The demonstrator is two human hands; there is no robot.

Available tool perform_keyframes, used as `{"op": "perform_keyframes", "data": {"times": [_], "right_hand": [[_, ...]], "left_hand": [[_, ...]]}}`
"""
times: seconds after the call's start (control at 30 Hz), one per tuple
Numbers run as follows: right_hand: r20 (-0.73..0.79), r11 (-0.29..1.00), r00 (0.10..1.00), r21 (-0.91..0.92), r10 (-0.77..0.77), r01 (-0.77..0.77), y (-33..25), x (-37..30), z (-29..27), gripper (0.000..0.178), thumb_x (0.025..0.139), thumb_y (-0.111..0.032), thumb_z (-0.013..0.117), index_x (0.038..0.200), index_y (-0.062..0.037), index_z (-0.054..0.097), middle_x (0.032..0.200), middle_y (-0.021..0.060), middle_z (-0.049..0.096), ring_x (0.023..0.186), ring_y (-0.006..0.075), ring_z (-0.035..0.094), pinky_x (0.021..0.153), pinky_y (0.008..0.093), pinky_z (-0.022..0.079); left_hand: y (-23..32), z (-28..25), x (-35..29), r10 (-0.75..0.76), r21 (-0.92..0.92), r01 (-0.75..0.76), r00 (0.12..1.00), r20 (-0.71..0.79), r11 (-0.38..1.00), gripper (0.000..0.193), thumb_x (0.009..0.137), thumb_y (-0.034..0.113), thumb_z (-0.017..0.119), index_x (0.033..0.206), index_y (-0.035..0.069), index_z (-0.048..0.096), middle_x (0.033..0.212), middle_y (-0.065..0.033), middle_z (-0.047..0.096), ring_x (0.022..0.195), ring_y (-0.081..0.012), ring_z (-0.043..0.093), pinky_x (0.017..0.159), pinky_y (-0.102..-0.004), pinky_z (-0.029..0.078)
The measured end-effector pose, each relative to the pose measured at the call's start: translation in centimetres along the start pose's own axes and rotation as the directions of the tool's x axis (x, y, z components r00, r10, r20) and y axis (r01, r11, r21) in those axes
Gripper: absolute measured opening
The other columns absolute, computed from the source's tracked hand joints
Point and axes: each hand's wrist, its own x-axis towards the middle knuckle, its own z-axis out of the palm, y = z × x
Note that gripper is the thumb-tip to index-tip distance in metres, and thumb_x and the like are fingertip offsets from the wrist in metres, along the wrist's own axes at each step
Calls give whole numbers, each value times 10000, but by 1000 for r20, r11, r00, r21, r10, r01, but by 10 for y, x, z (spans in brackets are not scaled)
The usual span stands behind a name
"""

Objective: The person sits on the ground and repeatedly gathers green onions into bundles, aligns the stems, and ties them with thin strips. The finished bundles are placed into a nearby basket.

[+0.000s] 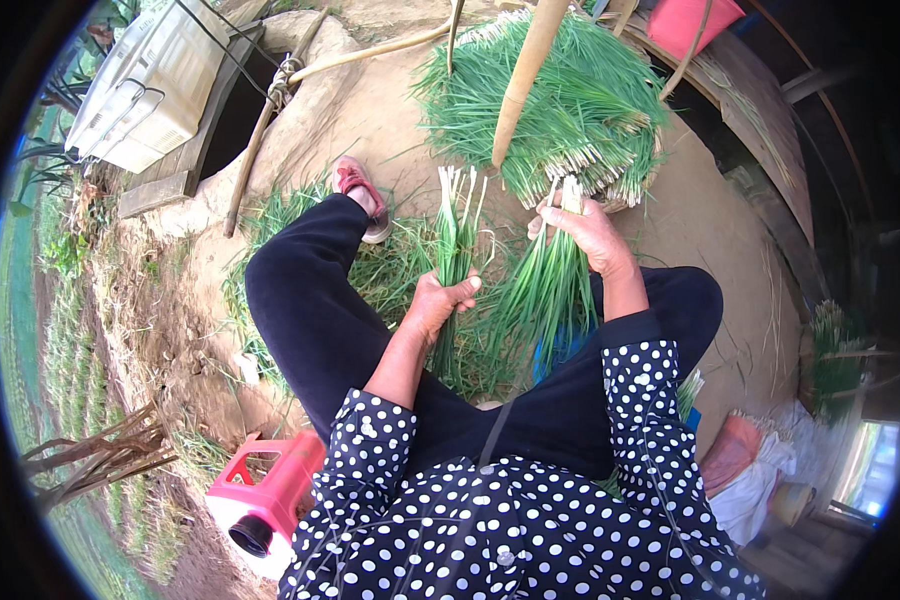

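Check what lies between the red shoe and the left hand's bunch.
In the head view, loose green leaves lie on the ground between the red shoe and the bunch in the left hand.

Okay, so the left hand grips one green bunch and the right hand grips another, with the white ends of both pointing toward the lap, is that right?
Not quite: in the head view, the white ends point away from the lap. The left hand does grip one green bunch, the right hand another.
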Motion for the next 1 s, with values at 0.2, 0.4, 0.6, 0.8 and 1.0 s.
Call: {"op": "perform_keyframes", "data": {"times": [0.2, 0.4, 0.6, 0.8, 1.0], "right_hand": [[8, 1000, 1000, -13, 9, -8, 21, 17, 37, 196, 844, -147, 716, 921, -14, 594, 725, 18, 585, 587, 117, 573, 535, 282, 490], [-167, 997, 983, 24, -73, 78, 12, 11, 7, 166, 843, -172, 716, 887, -49, 613, 698, 0, 589, 561, 106, 557, 515, 260, 448], [-526, 934, 816, -353, -241, 48, 1, 4, -30, 177, 851, -166, 666, 977, -43, 644, 820, 36, 654, 705, 107, 592, 645, 271, 484], [13, 992, 992, -3, -126, 126, 8, 8, 5, 213, 889, -167, 642, 1015, 4, 626, 792, 34, 640, 669, 124, 605, 624, 270, 479], [24, 999, 999, 24, -24, 23, 19, 19, 33, 185, 861, -152, 689, 937, -1, 614, 782, 34, 612, 597, 120, 574, 554, 262, 468]], "left_hand": [[-4, 9, -9, -15, -17, 19, 974, 225, 1000, 339, 825, 243, 750, 1059, 21, 644, 889, -51, 663, 650, -108, 593, 609, -246, 484], [3, 1, -6, -7, -387, 75, 985, 174, 919, 303, 913, 177, 635, 1178, 39, 585, 1053, -105, 656, 799, -194, 662, 661, -300, 542], [3, -3, -1, -2, -269, 13, 999, 43, 963, 289, 910, 182, 635, 1138, 10, 593, 1061, -129, 668, 943, -216, 649, 828, -340, 522], [2, 8, -8, 18, -168, 25, 968, 248, 985, 300, 895, 218, 659, 1094, 0, 604, 1000, -116, 670, 869, -206, 648, 770, -320, 500], [1, 13, -15, -60, -117, 109, 928, 367, 987, 324, 896, 208, 658, 1133, -2, 588, 943, -90, 657, 767, -184, 616, 714, -301, 500]]}}
